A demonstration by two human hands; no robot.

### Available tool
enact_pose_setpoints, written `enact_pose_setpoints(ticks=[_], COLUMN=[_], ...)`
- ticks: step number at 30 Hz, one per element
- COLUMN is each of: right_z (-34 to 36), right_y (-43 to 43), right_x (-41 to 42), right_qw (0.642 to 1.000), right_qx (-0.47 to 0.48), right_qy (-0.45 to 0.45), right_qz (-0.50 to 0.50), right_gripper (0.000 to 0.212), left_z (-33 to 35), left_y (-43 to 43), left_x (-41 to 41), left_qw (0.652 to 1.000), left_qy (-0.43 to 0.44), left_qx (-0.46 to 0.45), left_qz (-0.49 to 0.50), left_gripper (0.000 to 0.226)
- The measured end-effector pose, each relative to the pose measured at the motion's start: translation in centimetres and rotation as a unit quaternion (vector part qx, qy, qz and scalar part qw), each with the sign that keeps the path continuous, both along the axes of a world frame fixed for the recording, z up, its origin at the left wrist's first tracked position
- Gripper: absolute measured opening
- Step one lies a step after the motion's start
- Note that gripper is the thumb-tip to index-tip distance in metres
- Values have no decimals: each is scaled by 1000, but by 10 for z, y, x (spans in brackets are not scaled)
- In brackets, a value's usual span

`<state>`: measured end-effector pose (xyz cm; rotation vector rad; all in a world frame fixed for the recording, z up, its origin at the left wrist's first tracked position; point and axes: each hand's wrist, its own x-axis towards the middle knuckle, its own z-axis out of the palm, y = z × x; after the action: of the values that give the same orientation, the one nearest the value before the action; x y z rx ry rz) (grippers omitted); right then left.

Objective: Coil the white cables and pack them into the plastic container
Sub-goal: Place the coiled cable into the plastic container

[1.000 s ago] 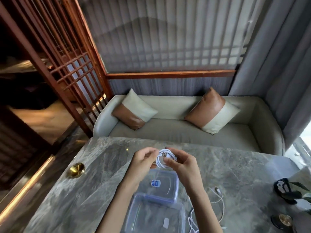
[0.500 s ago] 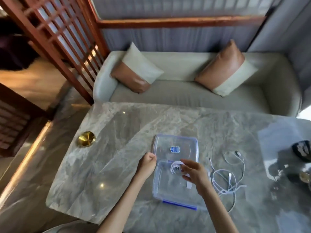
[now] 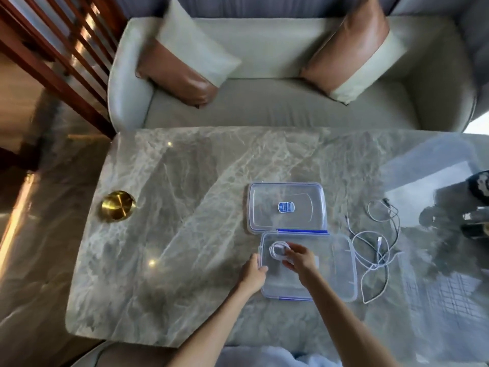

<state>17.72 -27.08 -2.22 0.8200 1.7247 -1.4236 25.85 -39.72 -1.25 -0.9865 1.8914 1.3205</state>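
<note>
A clear plastic container [image 3: 341,274] with blue clips lies open on the marble table. Its lid [image 3: 287,206] rests flat just beyond it. My right hand [image 3: 297,258] is inside the container at its far left corner, fingers closed on a small coiled white cable [image 3: 277,250]. My left hand [image 3: 254,271] rests against the container's left rim, steadying it. A loose tangle of white cables [image 3: 375,250] lies on the table to the right of the container.
A round brass dish [image 3: 116,206] sits near the table's left edge. Dark objects [image 3: 476,205] stand at the right edge. A sofa with two cushions [image 3: 264,75] runs along the far side of the table.
The coil was held up in both hands a second ago. My right hand has since lowered it into the container's far left corner, and my left hand has gone to the rim.
</note>
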Motion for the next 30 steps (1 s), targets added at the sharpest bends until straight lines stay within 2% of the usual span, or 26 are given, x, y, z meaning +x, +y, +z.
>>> enact_pose_setpoints(ticks=[9, 17, 20, 24, 30], right_z=[-14, -20, -17, -22, -29], right_y=[-13, -1, -14, -25, -18], right_x=[5, 9, 14, 22, 15], right_qw=[996, 995, 997, 981, 986], right_qx=[-5, -47, -12, 134, 99], right_qy=[20, -10, 39, 136, 132], right_qz=[-84, -91, -71, -24, 8], right_gripper=[42, 35, 32, 28, 34], left_z=[-8, -9, -10, -12, -13], left_y=[-5, -3, -2, -4, -7], left_x=[4, 6, 7, 9, 11], left_qw=[1000, 1000, 1000, 1000, 1000], left_qy=[11, 20, 22, 23, 27], left_qx=[-20, -10, -10, -13, -2], left_qz=[-9, 5, 9, 8, 1], left_gripper=[30, 37, 35, 40, 44])
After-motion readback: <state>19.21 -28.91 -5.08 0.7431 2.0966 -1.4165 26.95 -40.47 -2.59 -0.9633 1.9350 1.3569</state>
